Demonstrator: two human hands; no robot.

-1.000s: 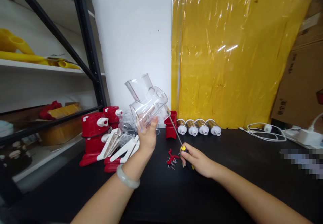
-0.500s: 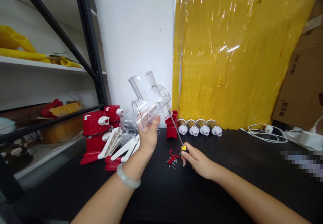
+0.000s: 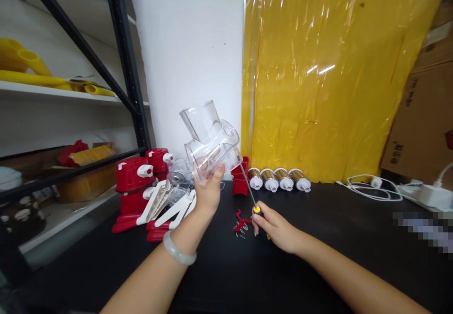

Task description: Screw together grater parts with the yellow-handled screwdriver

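A clear plastic housing (image 3: 212, 139) with a wide upright chute is held up above the table, tilted, by my left hand (image 3: 208, 189), whose fingers wrap its underside. In my right hand (image 3: 271, 227) is a screwdriver (image 3: 249, 189) with a black and yellow handle. Its long shaft points up and left, and the tip reaches into the lower right end of the housing, where the exact contact cannot be made out. Below, several screws (image 3: 242, 236) and small red plastic parts (image 3: 240, 222) lie on the black table (image 3: 219, 276).
Red bases (image 3: 132, 177) and white crank handles (image 3: 177, 209) with red grips crowd the table's left. Behind my hands stand a red part (image 3: 240, 182) and several metal grater drums (image 3: 271, 180). A white cable (image 3: 371, 189) lies at right; a black-framed shelf (image 3: 127, 69) borders the left.
The housing and both hands stay almost in place. My right hand and the screwdriver handle have shifted very slightly; the view has moved a touch.
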